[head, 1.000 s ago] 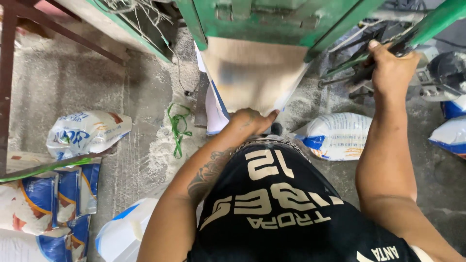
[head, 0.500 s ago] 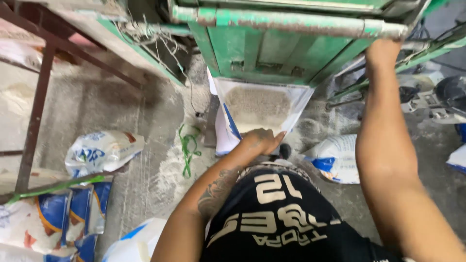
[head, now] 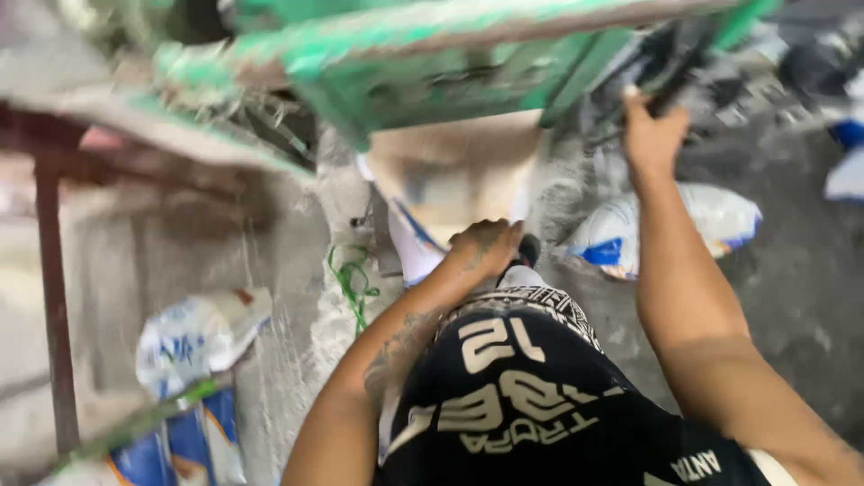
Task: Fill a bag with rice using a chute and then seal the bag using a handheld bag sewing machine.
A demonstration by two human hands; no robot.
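Nearest the camera, a black shirt [head: 531,405] with pale lettering fills the lower middle, and both forearms run up and away from it. The whole view is smeared by motion, so fine detail is lost.

The left hand [head: 481,247] is set at the near lip of an open sack [head: 450,184], which stands upright directly ahead of the body, its mouth facing up and its long axis vertical. The fingers are curled over the near edge of the sack; whether the rim is truly pinched or only pressed cannot be told through the blur. This is the nearer hand to the sack: it is touching it, while the other is well apart, up and to the right.

Inside the sack a pale, tan, grainy fill is seen, reaching high toward the mouth; its exact level cannot be judged. A white and blue wall of the sack shows below the left hand.

The right hand [head: 655,135] is raised farther off and closed around a dark lever [head: 684,76] beside the green machine [head: 432,72], whose chute hangs just above the sack mouth.

On the floor, a filled white and blue bag [head: 684,225] lies on its side to the right of the sack, between the two arms. A green cord [head: 353,279] lies left of the sack. Further left, more bags [head: 193,346] are heaped near a rusty frame [head: 54,288].
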